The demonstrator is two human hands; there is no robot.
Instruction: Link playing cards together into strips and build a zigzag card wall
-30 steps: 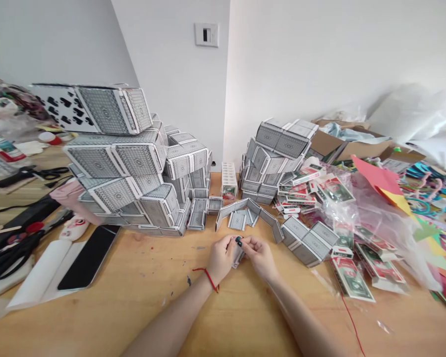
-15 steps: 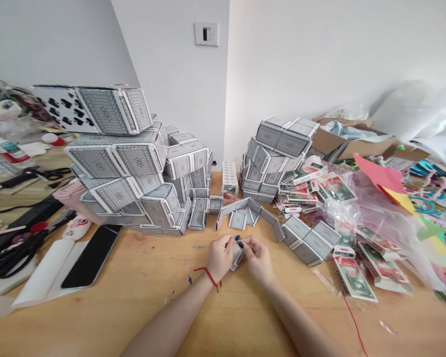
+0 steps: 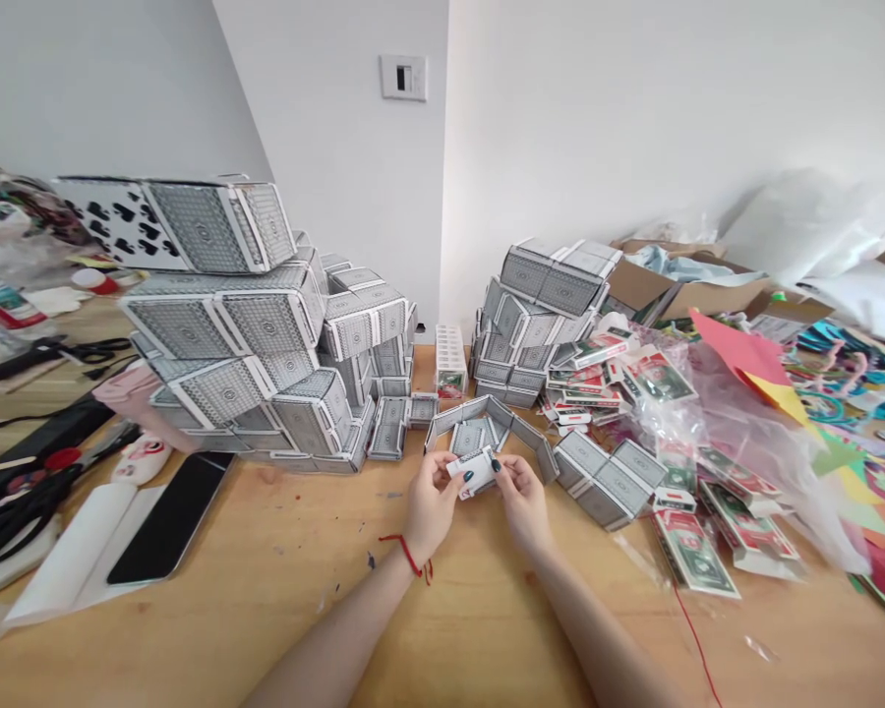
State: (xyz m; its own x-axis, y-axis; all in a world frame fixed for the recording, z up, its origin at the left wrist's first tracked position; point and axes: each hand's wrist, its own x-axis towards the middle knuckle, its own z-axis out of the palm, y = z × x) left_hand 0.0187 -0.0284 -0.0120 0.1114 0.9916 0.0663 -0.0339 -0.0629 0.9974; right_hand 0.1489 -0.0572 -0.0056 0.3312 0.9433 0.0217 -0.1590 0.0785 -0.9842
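Note:
Between both hands is a folded playing card (image 3: 475, 474), its pale face turned up toward me. My left hand (image 3: 434, 497) grips its left side, thumb on top. At its right edge, my right hand (image 3: 522, 497) pinches it with thumb and fingers. Just beyond lie loose patterned cards (image 3: 472, 435), inside a bent strip of joined folded cards (image 3: 529, 433). To the right of the hands sits a block made of patterned cards (image 3: 611, 480). Whether the held piece is one card or more, I cannot tell.
Tall stacks of card blocks stand at left (image 3: 255, 324) and right (image 3: 542, 320). A black phone (image 3: 171, 519) and black scissors (image 3: 22, 492) lie left. Red and green card boxes (image 3: 697, 553), plastic film and coloured paper (image 3: 737, 354) crowd the right.
The card has turned from steeply upright, mostly hidden by the fingers, to flatter with its pale face showing. My hands have moved slightly apart. The view has shifted a little.

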